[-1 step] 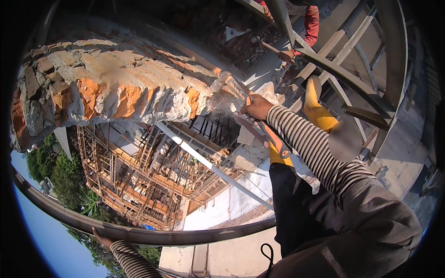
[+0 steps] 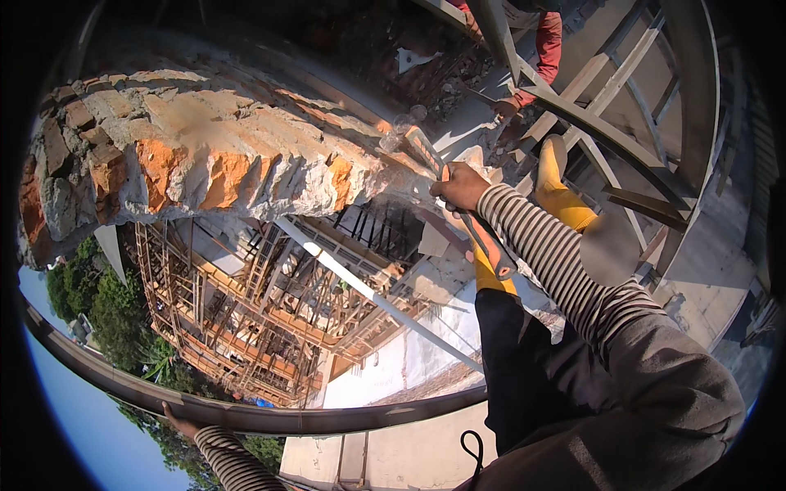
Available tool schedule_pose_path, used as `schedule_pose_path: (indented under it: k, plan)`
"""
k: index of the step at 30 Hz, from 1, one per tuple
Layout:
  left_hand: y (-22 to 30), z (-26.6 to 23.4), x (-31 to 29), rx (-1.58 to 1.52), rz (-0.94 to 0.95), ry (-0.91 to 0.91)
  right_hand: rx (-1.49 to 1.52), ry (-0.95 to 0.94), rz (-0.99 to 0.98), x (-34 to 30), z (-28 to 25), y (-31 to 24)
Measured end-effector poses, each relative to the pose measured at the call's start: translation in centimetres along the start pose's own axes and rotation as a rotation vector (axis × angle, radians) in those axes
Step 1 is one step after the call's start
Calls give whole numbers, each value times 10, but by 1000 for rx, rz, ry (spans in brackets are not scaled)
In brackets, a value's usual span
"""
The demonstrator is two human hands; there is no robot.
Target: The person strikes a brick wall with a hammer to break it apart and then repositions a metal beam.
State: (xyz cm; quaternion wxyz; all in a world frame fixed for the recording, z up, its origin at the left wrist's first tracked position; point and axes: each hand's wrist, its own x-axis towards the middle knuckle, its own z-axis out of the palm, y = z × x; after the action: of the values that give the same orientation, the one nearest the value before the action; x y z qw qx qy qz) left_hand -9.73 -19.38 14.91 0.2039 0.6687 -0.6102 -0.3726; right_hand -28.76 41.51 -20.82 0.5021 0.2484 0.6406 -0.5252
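Note:
My right hand (image 2: 463, 187) is closed round the orange-and-black handle of a hammer (image 2: 489, 246). The hammer's head (image 2: 399, 133), blurred by motion, is just above the broken end of a brick wall (image 2: 246, 155); I cannot tell whether it touches. Rough orange brick faces and grey mortar show along the wall's broken side. At the lower left, my left hand (image 2: 180, 421) holds a long dark metal rail (image 2: 295, 419), its fingers partly hidden behind it.
Yellow boots (image 2: 560, 195) stand by the wall's end, near rubble. A co-worker in a red sleeve (image 2: 549, 49) works beyond, holding a blurred tool. Metal beams (image 2: 610, 123) cross the right side. A white pipe (image 2: 368, 290) slants over a deep drop with timber scaffolding (image 2: 246, 327).
My right hand and the hammer have shifted slightly right, and the hammer's head has come away to the right a little. The co-worker's tool has swung down. My left hand stays put.

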Motion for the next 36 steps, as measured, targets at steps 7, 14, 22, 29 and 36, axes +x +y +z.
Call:
schedule_pose_path:
  k: [7, 14, 22, 29, 36]
  plan:
    - [6, 6, -4, 3, -12, -20, 116, 633, -165, 4, 29, -21]
    - [-3, -3, 3, 4, -1, 5, -266, -136, -32, -29, 17, -44]
    - [-4, -9, 8, 26, 23, -18, 266, 508, -524, -55, 101, -12]
    - [-16, -29, 38, -110, 37, -92, -130, 112, -329, -68, 162, 3]
    - [-17, -32, 43, -140, 137, -106, 351, 290, -592, -94, 111, -21]
